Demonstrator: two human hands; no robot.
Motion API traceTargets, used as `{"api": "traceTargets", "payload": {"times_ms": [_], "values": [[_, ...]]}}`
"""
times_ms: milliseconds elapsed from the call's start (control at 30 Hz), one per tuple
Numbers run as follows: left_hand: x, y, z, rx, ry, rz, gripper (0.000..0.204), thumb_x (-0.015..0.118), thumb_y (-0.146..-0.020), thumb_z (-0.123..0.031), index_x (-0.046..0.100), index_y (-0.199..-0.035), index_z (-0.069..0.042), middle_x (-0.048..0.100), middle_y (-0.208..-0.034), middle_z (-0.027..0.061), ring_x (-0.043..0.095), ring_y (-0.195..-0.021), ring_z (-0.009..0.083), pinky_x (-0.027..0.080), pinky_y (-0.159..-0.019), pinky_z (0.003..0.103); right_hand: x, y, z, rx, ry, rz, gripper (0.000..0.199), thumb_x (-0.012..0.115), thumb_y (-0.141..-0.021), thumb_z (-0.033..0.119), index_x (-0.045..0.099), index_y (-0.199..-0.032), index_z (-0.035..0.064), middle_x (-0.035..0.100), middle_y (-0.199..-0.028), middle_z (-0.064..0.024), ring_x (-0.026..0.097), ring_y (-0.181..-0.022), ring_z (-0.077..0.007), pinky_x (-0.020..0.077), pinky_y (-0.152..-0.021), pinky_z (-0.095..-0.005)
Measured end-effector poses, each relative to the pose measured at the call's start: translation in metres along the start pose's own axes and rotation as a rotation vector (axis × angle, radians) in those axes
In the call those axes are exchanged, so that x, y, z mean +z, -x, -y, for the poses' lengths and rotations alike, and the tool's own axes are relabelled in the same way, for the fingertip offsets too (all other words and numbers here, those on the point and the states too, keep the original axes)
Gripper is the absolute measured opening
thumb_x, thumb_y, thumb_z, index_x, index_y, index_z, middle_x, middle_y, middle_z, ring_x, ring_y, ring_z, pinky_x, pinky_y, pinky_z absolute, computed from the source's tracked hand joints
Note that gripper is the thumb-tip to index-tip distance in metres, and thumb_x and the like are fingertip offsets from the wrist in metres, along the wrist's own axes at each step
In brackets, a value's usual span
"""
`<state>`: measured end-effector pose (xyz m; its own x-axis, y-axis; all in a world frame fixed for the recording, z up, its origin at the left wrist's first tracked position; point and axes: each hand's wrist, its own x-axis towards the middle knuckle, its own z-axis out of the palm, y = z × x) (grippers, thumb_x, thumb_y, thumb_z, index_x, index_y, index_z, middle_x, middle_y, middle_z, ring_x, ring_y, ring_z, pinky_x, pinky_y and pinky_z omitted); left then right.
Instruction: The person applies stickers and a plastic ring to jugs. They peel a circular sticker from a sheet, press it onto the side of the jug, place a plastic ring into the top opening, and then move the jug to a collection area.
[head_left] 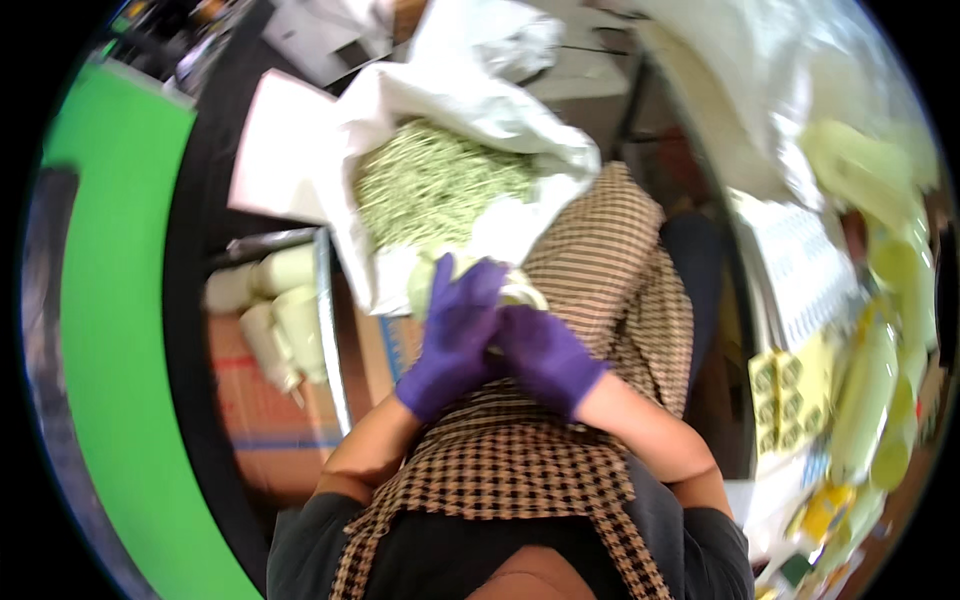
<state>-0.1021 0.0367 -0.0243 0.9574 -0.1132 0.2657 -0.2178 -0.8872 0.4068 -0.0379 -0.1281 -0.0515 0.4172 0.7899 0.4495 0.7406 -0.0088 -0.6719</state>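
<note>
In purple gloves, my left hand and my right hand come together over my lap, at the near edge of a white sack. Between them is a pale green plastic piece with a curved, ring-like rim showing past the fingers. The gloves hide most of it, and blur keeps its exact kind from showing. Both hands are closed around it. Just beyond the hands, the open white sack holds a heap of small, thin pale green pieces.
Left of the sack, several pale bottle-shaped pieces lie on a cardboard box beside a metal bar. Further left runs a green surface. At right are papers, a yellow sheet with round shapes and bagged pale green parts.
</note>
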Motion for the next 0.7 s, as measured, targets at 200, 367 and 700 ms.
{"api": "traceTargets", "payload": {"times_ms": [200,367,700], "values": [[-0.016,-0.029,-0.023,0.353,-0.103,-0.084,0.033,0.066,-0.092,-0.015,0.063,-0.122,-0.003,0.065,-0.135,0.0144,0.061,-0.127,0.0361,0.024,-0.118,0.064,-0.038,0.026,0.027,0.113,-0.011,-0.205,0.022,0.066,-0.088,0.009,0.07,-0.108,0.0004,0.068,-0.103,-0.0182,0.07,-0.087,-0.0323,0.0585,-0.075,-0.0403],[-0.006,-0.03,-0.05,0.8,-0.31,-0.097,0.054,0.058,-0.096,-0.063,0.069,-0.122,-0.017,0.065,-0.122,-0.0019,0.062,-0.116,0.0181,0.037,-0.104,0.05,-0.133,0.135,0.056,-0.089,0.187,-0.462,0.038,0.071,-0.086,0.007,0.068,-0.123,0.0003,0.068,-0.112,-0.0181,0.069,-0.1,-0.0317,0.0584,-0.084,-0.0402],[0.059,-0.034,-0.062,1.086,-0.092,0.089,0.044,0.076,-0.081,-0.053,0.063,-0.12,-0.036,0.062,-0.109,-0.0127,0.059,-0.107,0.0061,0.049,-0.076,0.033,-0.226,0.454,0.061,1.133,0.918,-1.141,0.027,0.078,-0.084,0.01,0.076,-0.111,0.0045,0.071,-0.108,-0.0144,0.068,-0.1,-0.0286,0.054,-0.089,-0.037]]}}
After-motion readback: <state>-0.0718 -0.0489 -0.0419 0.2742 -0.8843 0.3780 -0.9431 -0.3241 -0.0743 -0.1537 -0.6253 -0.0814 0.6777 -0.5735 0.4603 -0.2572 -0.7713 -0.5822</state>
